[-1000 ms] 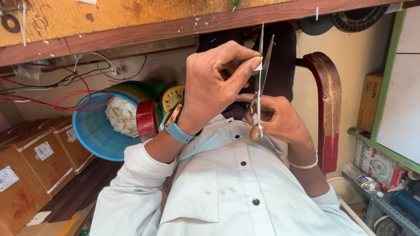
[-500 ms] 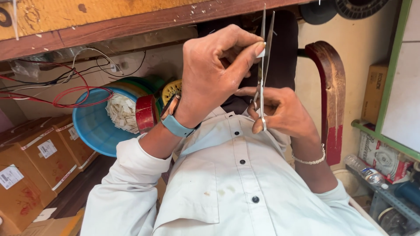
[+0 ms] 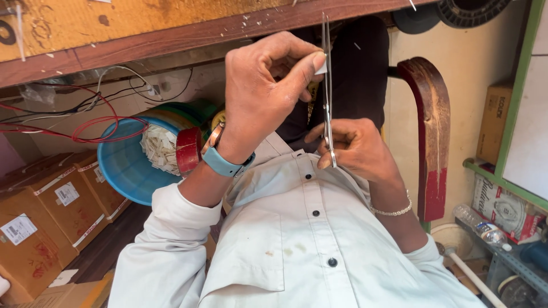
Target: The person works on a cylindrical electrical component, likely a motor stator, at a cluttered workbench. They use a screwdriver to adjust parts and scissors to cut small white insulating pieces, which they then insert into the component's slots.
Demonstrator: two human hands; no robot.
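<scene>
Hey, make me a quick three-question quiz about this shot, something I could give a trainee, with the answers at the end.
1. True or false: the right hand holds the scissors by their handle end.
2. What does the left hand pinch against the blades? A) a small white scrap B) a red wire C) a button
3. Fill in: the blue tub under the bench holds a heap of pale paper ____.

Key:
1. True; the blades point up toward the wooden bench edge.
2. A
3. Scraps
</scene>
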